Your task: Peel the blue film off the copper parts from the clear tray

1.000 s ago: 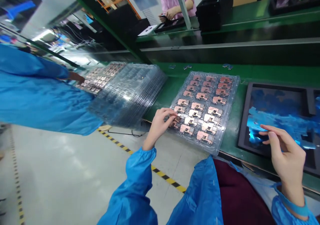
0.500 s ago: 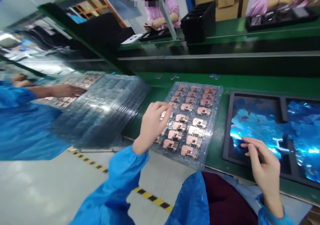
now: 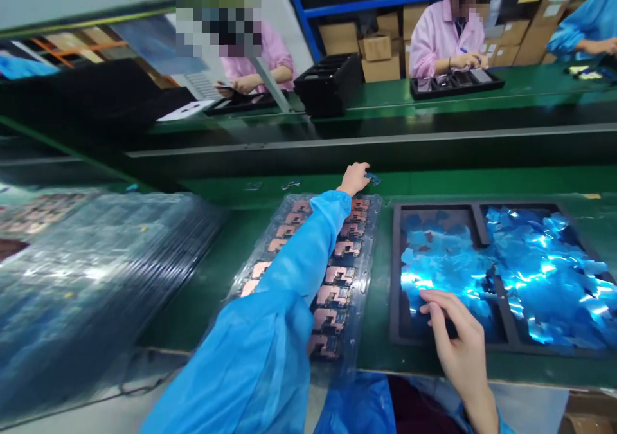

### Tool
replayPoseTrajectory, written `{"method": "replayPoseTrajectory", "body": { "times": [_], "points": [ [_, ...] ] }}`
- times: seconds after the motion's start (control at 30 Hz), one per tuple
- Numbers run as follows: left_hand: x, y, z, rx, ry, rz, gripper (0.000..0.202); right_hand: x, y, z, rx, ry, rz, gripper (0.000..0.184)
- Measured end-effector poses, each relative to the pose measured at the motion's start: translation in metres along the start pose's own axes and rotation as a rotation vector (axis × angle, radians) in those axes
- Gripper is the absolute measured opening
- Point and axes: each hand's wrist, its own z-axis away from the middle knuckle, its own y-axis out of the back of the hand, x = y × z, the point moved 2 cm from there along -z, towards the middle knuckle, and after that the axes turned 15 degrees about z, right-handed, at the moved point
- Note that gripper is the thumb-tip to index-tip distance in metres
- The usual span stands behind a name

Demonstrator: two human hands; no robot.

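Note:
My left hand [image 3: 355,178] reaches across the bench to its far side, fingers stretched out beside a small blue-and-dark electronic piece [image 3: 373,178]. The fingertips are at the piece; whether they touch it I cannot tell. Under my left sleeve lies a clear plastic blister tray [image 3: 361,280] with rows of copper-coloured circuit boards [image 3: 332,294], partly covered by the arm. My right hand [image 3: 457,334] hovers over the near left part of a dark divided tray [image 3: 396,280] heaped with shiny blue film pieces [image 3: 436,254]. Its thumb and fingers are drawn together; anything between them is too small to make out.
A tall stack of clear blister trays [image 3: 110,273] stands at the left. Two more small pieces [image 3: 290,184] lie along the bench's far side. Beyond a raised ledge [image 3: 270,151], people in pink work at dark trays, near a black box rack [image 3: 328,87].
My left hand has moved from above the circuit-board tray to the small piece at the far side. My right hand stays over the film tray. The view has swung right.

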Motion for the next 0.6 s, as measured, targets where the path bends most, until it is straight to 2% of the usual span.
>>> {"method": "replayPoseTrajectory", "body": {
  "times": [0.07,0.17,0.23,0.3,0.37,0.47,0.53,0.6],
  "points": [
    [0.003,0.001,0.000,0.003,0.074,0.065,0.042,-0.002,-0.001,-0.002,0.018,0.015,0.000,0.022],
    [0.017,0.008,0.003,0.022,0.156,0.201,0.041,-0.004,-0.002,-0.006,0.037,0.024,-0.019,0.022],
    [0.032,0.016,0.013,0.052,0.172,0.319,0.038,-0.003,-0.002,-0.006,0.033,0.009,-0.050,0.022],
    [0.049,0.024,0.032,0.085,0.162,0.454,0.036,-0.001,-0.002,-0.003,0.051,-0.002,-0.089,0.023],
    [0.066,0.030,0.064,0.098,0.145,0.586,0.038,-0.001,0.001,0.002,0.143,-0.004,-0.133,0.024],
    [0.092,0.031,0.135,0.047,0.151,0.752,0.042,-0.010,0.009,0.008,0.331,0.020,-0.170,0.027],
    [0.111,0.027,0.189,-0.016,0.153,0.865,0.040,-0.022,0.014,0.004,0.336,0.034,-0.154,0.029],
    [0.130,0.021,0.238,-0.082,0.138,0.914,0.033,-0.032,0.015,-0.005,0.239,0.001,-0.140,0.037]
  ]
}}
